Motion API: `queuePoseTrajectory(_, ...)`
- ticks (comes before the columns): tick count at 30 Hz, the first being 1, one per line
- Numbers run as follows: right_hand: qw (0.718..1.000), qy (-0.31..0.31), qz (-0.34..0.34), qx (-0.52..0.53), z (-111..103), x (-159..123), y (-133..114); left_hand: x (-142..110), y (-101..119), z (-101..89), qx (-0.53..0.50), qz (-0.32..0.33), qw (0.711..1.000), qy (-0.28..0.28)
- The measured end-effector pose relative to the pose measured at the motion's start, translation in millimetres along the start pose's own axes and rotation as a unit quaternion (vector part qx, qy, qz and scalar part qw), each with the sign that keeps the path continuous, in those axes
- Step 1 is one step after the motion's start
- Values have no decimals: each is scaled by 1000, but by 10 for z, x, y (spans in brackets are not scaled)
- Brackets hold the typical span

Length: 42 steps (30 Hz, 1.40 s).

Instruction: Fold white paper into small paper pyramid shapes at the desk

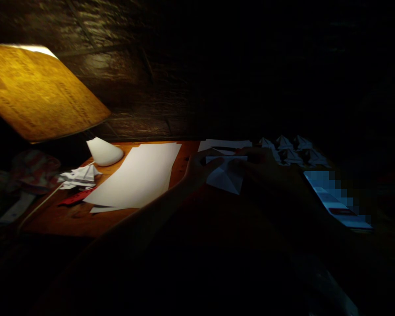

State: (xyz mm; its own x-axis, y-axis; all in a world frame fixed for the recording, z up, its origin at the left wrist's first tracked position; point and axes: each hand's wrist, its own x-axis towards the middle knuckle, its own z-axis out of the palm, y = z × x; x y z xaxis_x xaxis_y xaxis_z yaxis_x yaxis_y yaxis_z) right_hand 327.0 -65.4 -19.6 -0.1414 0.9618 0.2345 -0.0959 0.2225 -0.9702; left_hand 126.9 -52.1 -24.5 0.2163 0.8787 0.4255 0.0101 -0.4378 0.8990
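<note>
Between my two hands a creased piece of white paper (226, 175) is held up over the wooden table, its crease lines meeting near the middle. My left hand (199, 166) pinches its upper left edge, the thumb lying over the front. At the upper right edge my right hand (255, 163) grips it too, though deep shadow hides most of those fingers. Just behind the hands lies another white sheet (224, 143) with a dark thin object (223, 149) on it that I cannot make out.
Left stand a lit lamp with a yellow shade (46, 92) and white base (104, 152), a stack of white sheets (141, 175), folded paper (80, 176) and a red object (76, 197). Several folded paper shapes (289, 156) sit back right, near a glowing screen (332, 199).
</note>
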Motion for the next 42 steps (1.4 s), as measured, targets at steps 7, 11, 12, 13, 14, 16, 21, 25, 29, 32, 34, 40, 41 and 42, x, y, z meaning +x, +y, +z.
queuePoseTrajectory(7, 999, 3, -32, 11, 22, -31, -45, -18, 50, 15, 3, 39, 999, 27)
queuePoseTrajectory(11, 998, 25, -45, 26, 15, -17, -8, -39, 74, 31, -6, 32, 999, 32)
queuePoseTrajectory(12, 998, 22, -44, 30, 13, -8, 10, -45, 77, 33, -7, 24, 999, 36)
queuePoseTrajectory(13, 998, 19, -41, 36, 12, 2, 29, -50, 78, 35, -8, 16, 999, 39)
queuePoseTrajectory(14, 998, 13, -35, 43, 13, 13, 50, -53, 76, 35, -10, 5, 999, 41)
queuePoseTrajectory(16, 998, 18, -20, 59, 18, 34, 85, -57, 63, 33, -21, -17, 999, 42)
queuePoseTrajectory(21, 995, 66, -10, 67, -1, 58, 91, -47, -3, 10, -42, -55, 996, 50)
queuePoseTrajectory(25, 998, 47, 4, 52, -38, 54, 73, -38, -25, -2, -58, -63, 995, 44)
queuePoseTrajectory(29, 996, 52, 3, 65, -31, 66, 107, -35, -13, 0, -90, -79, 992, 48)
queuePoseTrajectory(32, 996, 56, 7, 73, -20, 80, 123, -38, -3, -4, -107, -86, 989, 50)
queuePoseTrajectory(34, 996, 47, 16, 71, -17, 85, 118, -37, -4, -11, -106, -88, 989, 54)
queuePoseTrajectory(40, 997, 44, 37, 59, -13, 60, 105, -9, -51, -37, -69, -119, 990, -27)
queuePoseTrajectory(41, 997, 32, 46, 60, -17, 56, 109, -3, -62, -42, -66, -127, 988, -55)
queuePoseTrajectory(42, 997, 13, 55, 60, -25, 54, 115, 2, -74, -48, -65, -135, 985, -82)
